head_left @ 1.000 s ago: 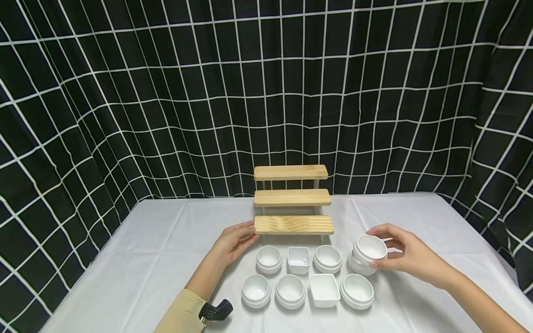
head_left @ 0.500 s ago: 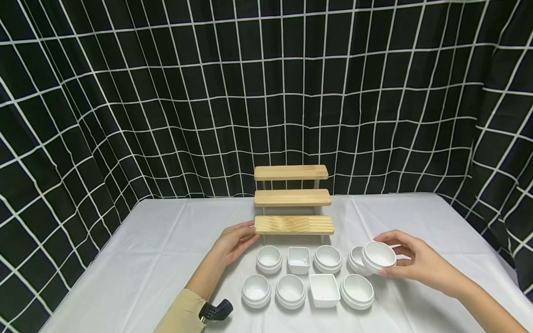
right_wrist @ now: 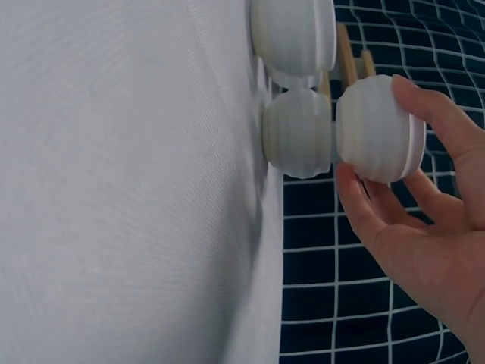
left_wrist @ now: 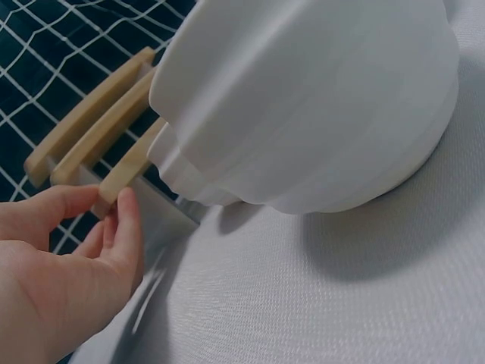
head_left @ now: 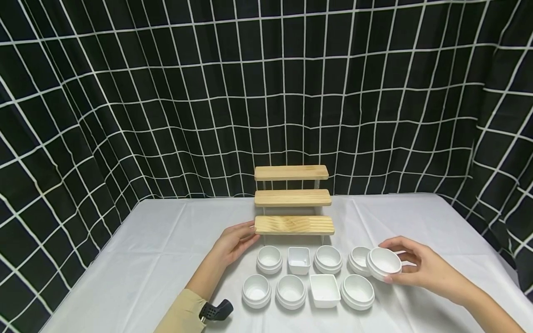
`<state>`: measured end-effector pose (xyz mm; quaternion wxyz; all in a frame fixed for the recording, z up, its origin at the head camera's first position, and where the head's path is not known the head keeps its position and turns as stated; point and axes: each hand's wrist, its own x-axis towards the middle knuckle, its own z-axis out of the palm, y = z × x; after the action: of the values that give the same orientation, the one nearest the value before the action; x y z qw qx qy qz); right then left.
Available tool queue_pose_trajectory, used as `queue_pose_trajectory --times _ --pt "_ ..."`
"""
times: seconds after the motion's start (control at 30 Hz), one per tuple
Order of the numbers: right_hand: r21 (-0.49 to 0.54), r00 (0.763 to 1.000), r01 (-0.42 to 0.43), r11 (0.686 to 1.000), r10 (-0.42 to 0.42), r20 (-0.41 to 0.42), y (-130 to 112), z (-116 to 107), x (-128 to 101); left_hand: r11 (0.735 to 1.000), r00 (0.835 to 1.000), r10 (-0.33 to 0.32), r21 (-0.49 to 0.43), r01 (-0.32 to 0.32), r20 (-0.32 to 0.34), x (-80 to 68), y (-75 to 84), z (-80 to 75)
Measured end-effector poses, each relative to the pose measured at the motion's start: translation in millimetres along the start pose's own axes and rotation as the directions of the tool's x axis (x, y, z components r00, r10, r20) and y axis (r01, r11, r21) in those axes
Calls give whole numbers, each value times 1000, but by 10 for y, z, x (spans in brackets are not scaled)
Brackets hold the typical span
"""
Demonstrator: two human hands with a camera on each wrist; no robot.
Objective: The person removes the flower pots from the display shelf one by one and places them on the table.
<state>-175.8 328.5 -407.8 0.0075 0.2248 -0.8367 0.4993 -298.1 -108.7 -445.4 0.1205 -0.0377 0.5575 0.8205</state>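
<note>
My right hand (head_left: 429, 268) grips a small round white bowl (head_left: 384, 262) by its sides, thumb opposite the fingers. In the right wrist view this bowl (right_wrist: 379, 129) is up off the cloth, beside another round bowl (right_wrist: 299, 133) that stands on it. From the head, the held bowl overlaps the right edge of the back-row bowl (head_left: 359, 259). At the left end of a three-tier wooden stand, my left hand (head_left: 235, 243) pinches the lowest board (head_left: 294, 225). The left wrist view shows thumb and fingers of this hand (left_wrist: 83, 265) on the board's end (left_wrist: 125, 174).
Two rows of white bowls stand in front of the stand, mostly round, with a small square bowl (head_left: 299, 260) behind and a larger square bowl (head_left: 325, 290) in front. White cloth covers the table (head_left: 137, 277). A black gridded curtain (head_left: 208, 92) hangs behind.
My right hand has moved the round bowl right and toward me, uncovering more of the back-row bowl that it overlapped. My left hand keeps its hold on the board.
</note>
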Motion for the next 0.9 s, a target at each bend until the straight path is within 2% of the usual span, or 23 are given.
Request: queue_pose_trajectory --times 0.5,0.67,0.9 --pt "17 992 67 998 -68 102 72 -46 -24 1000 1000 -4 -15 4 0 -8 16 7" --pt "29 985 100 995 -103 141 120 -74 -25 1000 1000 -5 -14 5 -7 -15 18 8" --pt "96 962 108 990 -128 241 218 -93 -30 1000 1000 -6 -13 6 -5 -15 15 6"
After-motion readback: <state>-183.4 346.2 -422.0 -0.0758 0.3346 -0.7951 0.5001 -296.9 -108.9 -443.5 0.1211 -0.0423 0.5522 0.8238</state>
